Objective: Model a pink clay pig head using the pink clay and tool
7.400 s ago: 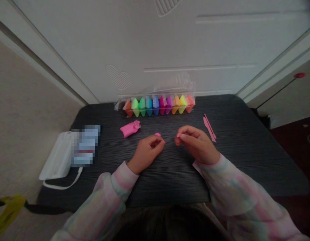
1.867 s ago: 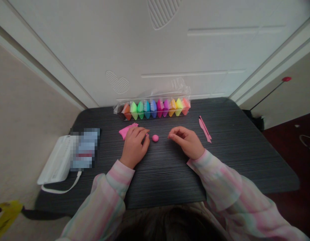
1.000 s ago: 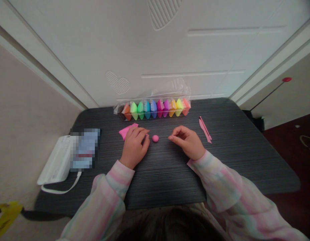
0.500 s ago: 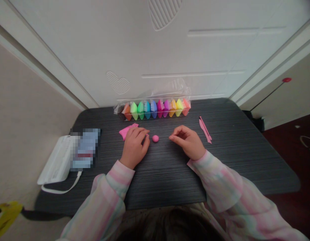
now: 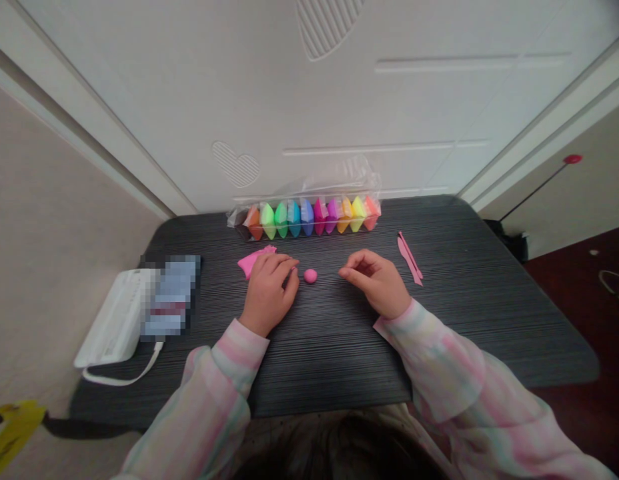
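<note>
Our left hand curves beside a pink ball, its grip unclear. Our right hand pinches its fingertips together.

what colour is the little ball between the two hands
The ball is pink, seen best in the head view.

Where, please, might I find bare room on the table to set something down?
Bare tabletop lies between the left sleeve and right sleeve, and right of the pink tools. It is crowded at the colored packets and around the left hand, with the pink packet and pink ball close by.
</note>
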Available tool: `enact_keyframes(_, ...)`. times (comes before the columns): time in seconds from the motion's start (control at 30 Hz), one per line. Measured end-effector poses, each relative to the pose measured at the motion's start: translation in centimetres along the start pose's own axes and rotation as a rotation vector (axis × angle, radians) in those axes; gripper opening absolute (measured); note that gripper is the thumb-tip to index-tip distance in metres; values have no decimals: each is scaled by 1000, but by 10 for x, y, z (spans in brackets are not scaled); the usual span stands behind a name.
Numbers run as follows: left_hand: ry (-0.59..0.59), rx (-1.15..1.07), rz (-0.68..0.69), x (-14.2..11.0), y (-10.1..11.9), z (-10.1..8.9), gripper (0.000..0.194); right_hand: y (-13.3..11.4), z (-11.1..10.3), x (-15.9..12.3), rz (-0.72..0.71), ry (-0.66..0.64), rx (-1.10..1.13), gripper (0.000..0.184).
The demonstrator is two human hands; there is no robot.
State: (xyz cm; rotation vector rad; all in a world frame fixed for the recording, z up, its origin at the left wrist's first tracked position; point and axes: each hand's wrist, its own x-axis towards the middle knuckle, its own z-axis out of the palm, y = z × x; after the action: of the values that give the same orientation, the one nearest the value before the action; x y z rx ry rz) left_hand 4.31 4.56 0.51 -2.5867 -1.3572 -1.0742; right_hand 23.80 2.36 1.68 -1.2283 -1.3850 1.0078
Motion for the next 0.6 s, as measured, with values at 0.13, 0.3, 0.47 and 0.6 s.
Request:
enact_keyframes(0.13, -6, -4, 4, 0, 0, -1, 14, -2, -1, -1, -21, -27, -94, 20)
enact_keyframes(0.3, -10, -13, 4, 1, 0, 0, 14, -2, -2, 0, -28, -4, -123, 24)
enact_keyframes(0.47, -11, -15, -1, 1, 0, 0, 14, 1, 0, 1, 10, 25, -9, 19)
enact_keyframes(0.6, -13, -26, -6, 1, 0, 0, 14, 0, 0, 0, 8, -3, -73, 18)
